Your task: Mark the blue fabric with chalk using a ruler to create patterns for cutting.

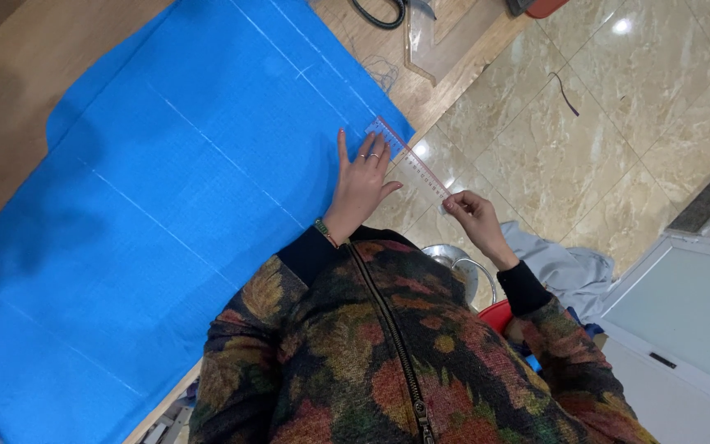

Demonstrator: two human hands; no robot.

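Left hand (361, 182) pressing flat, fingers spread, on cloth (166, 189); right hand (472, 215) pinching ruler (408, 160) end just beside it.

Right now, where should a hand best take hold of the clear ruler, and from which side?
Probably the ruler's free end, which overhangs the table edge past the blue fabric. Come from the floor side: the right hand pinches there, while the left hand lies flat beside the other end.

We seem to be in a tailoring workshop: chalk-lined blue fabric (166, 189) covers a wooden cutting table (10, 115), scissors (380, 12) at the frame's top.
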